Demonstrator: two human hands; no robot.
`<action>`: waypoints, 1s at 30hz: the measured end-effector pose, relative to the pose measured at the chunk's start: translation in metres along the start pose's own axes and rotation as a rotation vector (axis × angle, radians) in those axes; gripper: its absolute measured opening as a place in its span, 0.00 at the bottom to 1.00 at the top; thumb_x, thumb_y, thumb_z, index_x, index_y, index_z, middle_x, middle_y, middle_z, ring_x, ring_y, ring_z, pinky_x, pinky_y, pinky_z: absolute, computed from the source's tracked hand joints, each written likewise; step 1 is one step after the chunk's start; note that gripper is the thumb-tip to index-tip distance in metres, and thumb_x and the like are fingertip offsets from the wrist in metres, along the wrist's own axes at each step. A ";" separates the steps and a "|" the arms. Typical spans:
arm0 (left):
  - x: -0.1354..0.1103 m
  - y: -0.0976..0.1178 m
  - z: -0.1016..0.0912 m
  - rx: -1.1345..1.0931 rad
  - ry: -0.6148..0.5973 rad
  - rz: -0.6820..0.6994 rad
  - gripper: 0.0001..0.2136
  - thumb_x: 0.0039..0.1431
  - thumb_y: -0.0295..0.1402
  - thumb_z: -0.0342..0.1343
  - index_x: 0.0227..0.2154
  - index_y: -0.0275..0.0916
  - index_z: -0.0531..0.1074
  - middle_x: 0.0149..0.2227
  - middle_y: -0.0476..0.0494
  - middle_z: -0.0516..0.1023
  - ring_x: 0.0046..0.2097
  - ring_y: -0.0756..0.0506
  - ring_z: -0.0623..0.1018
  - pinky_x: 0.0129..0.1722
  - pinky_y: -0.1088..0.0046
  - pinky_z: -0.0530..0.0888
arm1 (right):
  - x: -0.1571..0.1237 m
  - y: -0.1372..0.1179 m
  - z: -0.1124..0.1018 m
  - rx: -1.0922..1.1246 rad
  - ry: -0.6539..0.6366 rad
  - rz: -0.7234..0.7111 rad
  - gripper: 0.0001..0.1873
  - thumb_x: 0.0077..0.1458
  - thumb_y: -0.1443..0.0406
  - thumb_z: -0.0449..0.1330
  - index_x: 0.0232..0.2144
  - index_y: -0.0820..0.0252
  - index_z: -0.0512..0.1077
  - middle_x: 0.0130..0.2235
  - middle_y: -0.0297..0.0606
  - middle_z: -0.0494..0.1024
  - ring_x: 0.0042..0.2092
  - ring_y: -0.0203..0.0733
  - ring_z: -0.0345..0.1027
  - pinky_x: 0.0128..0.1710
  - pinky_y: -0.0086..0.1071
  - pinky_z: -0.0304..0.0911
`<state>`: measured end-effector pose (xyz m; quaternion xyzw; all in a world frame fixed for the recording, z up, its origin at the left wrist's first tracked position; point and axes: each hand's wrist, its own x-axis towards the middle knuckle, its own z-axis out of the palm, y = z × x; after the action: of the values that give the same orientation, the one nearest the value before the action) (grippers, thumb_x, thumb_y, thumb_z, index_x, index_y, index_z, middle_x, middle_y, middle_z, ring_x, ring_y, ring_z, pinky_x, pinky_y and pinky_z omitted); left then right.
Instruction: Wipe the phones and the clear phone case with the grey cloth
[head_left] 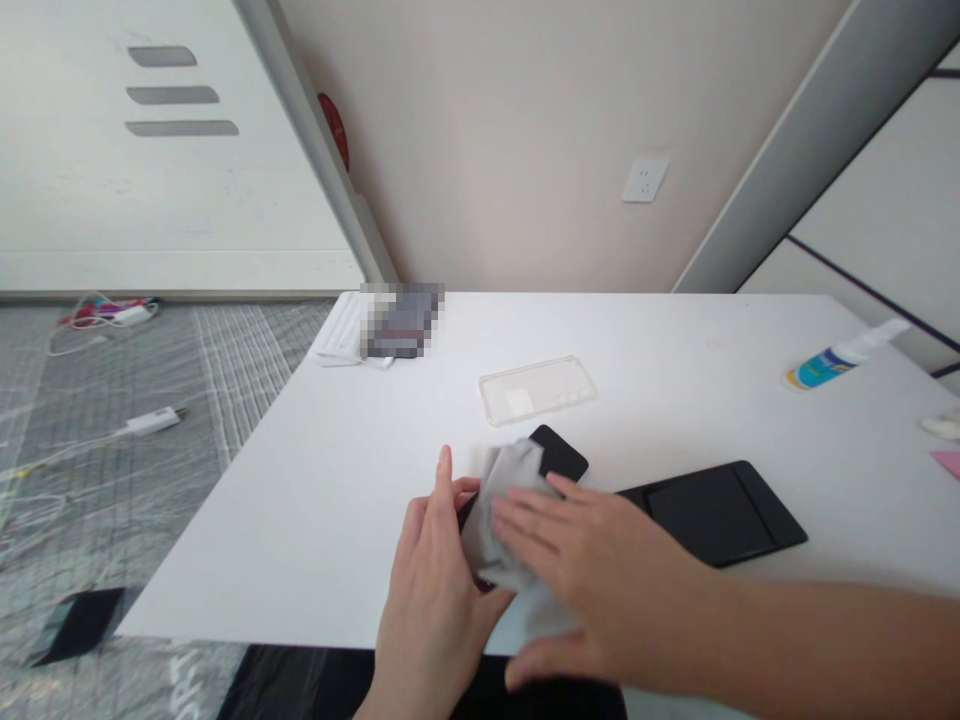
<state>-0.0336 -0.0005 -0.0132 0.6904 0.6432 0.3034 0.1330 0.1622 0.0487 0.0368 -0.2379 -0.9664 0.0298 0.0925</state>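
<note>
White table [315,500] bearing a shallow black tray [712,515]. The right hand [585,565], fingers spread flat, presses a grey cloth [502,490] onto a black phone [559,455] near the front edge. The left hand [431,570] clasps the phone's side. A clear case [537,388] lies just behind, apart.

Near the front edge of a table [315,500], a phone [559,455] lies flat with a cloth [502,500] on top of it. The left hand [431,590] rests against the phone's left side and the right hand [577,570] lies flat on the cloth. A phone case [537,389] lies behind the phone, a flat pad [712,510] just to its right, and a spray bottle [832,362] on its side near the table's right edge.
</note>
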 end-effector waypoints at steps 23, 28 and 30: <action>0.003 0.002 0.000 -0.015 0.037 -0.008 0.59 0.51 0.41 0.72 0.73 0.45 0.30 0.59 0.33 0.70 0.48 0.37 0.76 0.50 0.53 0.77 | 0.011 0.020 -0.030 0.000 -0.225 0.241 0.28 0.64 0.46 0.59 0.46 0.67 0.79 0.47 0.53 0.83 0.46 0.60 0.79 0.42 0.48 0.74; 0.003 0.001 0.000 0.004 0.010 0.014 0.56 0.54 0.37 0.69 0.73 0.47 0.31 0.60 0.33 0.70 0.52 0.35 0.74 0.51 0.50 0.75 | 0.002 0.003 -0.015 0.089 -0.087 -0.099 0.40 0.64 0.43 0.56 0.58 0.75 0.71 0.59 0.55 0.75 0.58 0.54 0.73 0.57 0.41 0.69; 0.003 0.001 0.000 0.016 0.012 0.020 0.55 0.55 0.42 0.69 0.73 0.47 0.33 0.60 0.33 0.71 0.52 0.34 0.74 0.51 0.50 0.75 | 0.003 0.004 -0.016 0.045 -0.125 0.027 0.35 0.65 0.46 0.57 0.57 0.72 0.73 0.58 0.54 0.77 0.55 0.55 0.75 0.54 0.44 0.71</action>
<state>-0.0326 0.0022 -0.0118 0.6962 0.6394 0.3034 0.1205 0.1643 0.0539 0.0527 -0.2465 -0.9661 0.0675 0.0366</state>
